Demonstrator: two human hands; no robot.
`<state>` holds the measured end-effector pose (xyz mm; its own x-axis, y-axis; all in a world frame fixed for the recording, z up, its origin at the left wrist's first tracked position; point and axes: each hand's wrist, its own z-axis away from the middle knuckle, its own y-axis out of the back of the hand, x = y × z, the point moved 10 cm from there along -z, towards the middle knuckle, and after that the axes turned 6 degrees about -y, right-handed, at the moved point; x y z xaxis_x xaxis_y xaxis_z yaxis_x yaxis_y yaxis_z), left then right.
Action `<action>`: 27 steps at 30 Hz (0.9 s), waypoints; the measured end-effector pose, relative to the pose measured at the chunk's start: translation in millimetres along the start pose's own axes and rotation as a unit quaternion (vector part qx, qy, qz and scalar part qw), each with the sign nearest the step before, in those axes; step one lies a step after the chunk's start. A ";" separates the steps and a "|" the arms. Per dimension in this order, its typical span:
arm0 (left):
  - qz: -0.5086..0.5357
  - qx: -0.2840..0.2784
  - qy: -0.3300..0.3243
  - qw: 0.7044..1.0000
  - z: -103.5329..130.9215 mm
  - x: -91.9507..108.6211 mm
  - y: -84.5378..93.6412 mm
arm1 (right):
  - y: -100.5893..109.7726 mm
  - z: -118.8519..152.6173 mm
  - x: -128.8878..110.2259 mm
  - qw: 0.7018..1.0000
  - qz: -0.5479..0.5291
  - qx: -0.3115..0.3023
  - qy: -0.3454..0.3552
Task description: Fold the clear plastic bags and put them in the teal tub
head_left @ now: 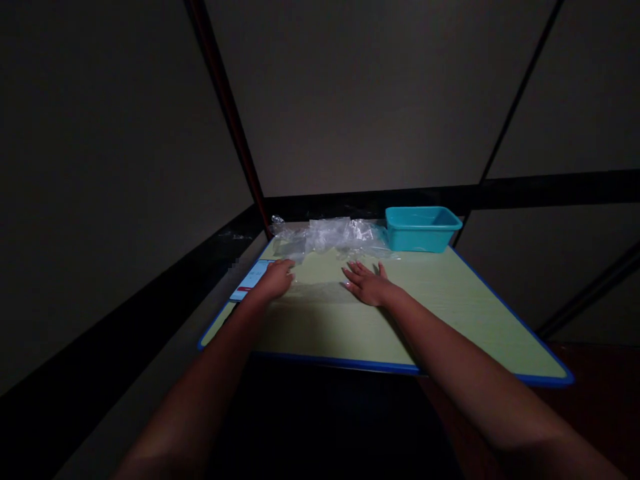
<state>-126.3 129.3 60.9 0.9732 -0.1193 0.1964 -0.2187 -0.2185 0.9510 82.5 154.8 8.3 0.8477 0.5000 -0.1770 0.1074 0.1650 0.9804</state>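
Observation:
A thin clear plastic bag [320,293] lies flat on the pale green table [460,307], its outline faint in the dim light. On its right end rests my right hand [369,285], palm down with the fingers spread. My left hand [279,279] is at the bag's left end, thumb and forefinger apart; its other fingers are partly hidden. Just left of that hand is a phone with a lit screen [253,279], partly covered by my wrist. Beyond both hands lies a crumpled heap of clear plastic bags [330,233].
At the back right stands a turquoise plastic basket [423,237], touching or close to the heap of bags. The table has a blue edge [340,364]. Dark-framed wall panels [370,100] rise behind it and on the left.

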 end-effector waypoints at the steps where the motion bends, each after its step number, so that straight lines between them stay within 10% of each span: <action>1: 0.012 -0.016 -0.019 1.000 -0.5 0.9 -2.9 | -0.5 -0.3 0.1 1.000 -0.001 0.001 0.001; 11: 0.115 -0.086 -0.032 0.989 -3.1 0.7 -28.4 | -2.6 1.1 1.1 1.000 -0.002 -0.008 -0.001; 27: 0.121 -0.048 -0.019 0.991 9.9 -8.1 -15.1 | -0.9 5.4 -1.0 0.999 0.000 -0.033 -0.016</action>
<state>-131.5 124.0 42.5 0.8892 -0.1943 0.4142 -0.4361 -0.0863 0.8958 84.4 149.5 8.0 0.8637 0.4732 -0.1735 0.0743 0.2209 0.9725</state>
